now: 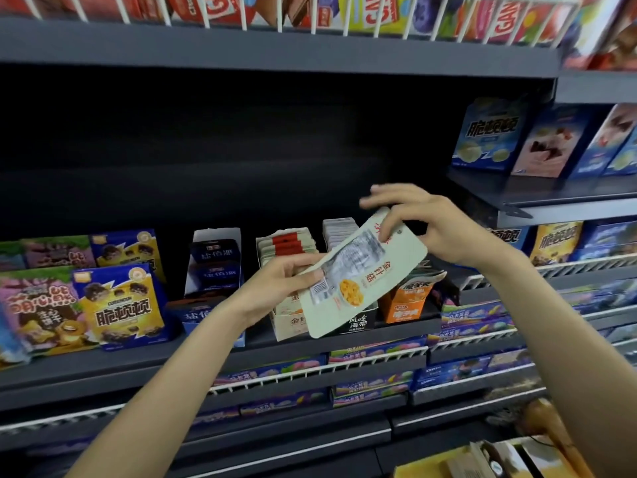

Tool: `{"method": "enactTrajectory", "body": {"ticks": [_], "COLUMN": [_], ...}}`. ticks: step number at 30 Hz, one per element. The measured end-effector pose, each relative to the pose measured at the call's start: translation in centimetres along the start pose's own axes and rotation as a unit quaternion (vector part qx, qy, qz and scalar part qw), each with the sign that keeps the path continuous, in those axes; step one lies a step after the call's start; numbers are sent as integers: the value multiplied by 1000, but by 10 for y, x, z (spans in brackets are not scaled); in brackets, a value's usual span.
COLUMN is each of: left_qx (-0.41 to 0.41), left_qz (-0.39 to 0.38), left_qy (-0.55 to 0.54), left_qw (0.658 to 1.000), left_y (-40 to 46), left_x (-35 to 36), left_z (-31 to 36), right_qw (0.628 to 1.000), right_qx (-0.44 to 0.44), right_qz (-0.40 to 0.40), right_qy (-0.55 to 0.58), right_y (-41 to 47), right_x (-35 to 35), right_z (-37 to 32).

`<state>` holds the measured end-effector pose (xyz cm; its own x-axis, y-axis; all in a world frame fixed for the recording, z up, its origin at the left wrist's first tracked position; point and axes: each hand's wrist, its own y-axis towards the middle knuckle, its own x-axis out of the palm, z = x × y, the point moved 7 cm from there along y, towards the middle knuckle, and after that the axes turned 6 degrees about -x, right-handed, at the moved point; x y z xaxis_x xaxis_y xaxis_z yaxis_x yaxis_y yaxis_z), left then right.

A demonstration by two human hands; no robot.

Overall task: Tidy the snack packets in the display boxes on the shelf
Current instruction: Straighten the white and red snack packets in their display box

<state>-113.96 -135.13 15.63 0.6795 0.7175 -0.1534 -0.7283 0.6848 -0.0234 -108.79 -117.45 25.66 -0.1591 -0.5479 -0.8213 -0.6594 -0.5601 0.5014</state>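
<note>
Head view: both hands (286, 281) on tilted packet (358, 274)

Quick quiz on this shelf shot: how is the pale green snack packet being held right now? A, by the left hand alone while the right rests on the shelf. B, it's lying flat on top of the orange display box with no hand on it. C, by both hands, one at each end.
C: the left hand grips the lower end of the pale green packet and the right hand pinches its upper end, in front of the display boxes.
</note>
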Motion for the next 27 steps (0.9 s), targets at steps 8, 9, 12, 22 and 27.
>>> {"method": "enactTrajectory", "body": {"ticks": [8,9,12,22,27], "left_qx": [145,140,119,139,189], "left_qz": [305,298,245,229,244], "left_qy": [268,310,421,517,532], "left_qw": [902,892,865,813,789], "left_y": [-16,-16,-17,-28,-34], "left_x": [-76,-76,-65,-36,-30], "left_z": [13,10,-2,-20,-14], "right_qw": [973,972,969,972,993], "right_qx": [112,121,119,94,51], "right_qz": [199,202,213,203,95], "right_qy": [40,11,-34,77,-40], "right_y": [-14,-15,-14,33,57], "right_x": [-18,-18,-14,21,53], "right_z": [14,18,23,22,20]}}
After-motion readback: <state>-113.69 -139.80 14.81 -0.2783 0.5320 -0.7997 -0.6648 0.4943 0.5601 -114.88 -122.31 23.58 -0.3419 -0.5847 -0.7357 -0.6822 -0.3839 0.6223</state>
